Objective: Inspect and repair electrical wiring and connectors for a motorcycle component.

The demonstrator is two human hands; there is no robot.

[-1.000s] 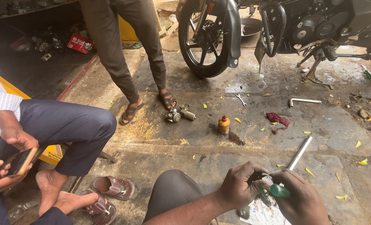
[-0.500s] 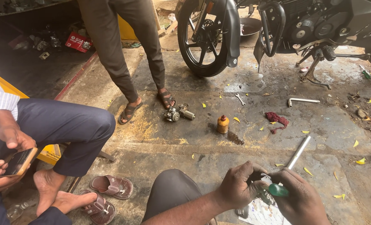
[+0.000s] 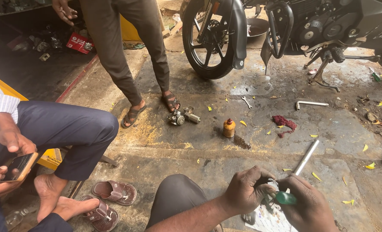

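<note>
While right hand [image 3: 312, 206] grips green-handled screwdriver [image 3: 285, 198]; fingers [image 3: 304, 189] wrapped around

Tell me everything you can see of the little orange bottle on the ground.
The bottle is small and squat, orange-amber, plastic by its look, with a red cap on. It stands upright on the stained concrete floor, roughly mid-scene, in front of the motorcycle's front wheel. A dark wet patch spreads on the floor beside its base. Nothing holds it; a small metal engine part lies to one side, a red rag to the other, both apart from it.
</note>
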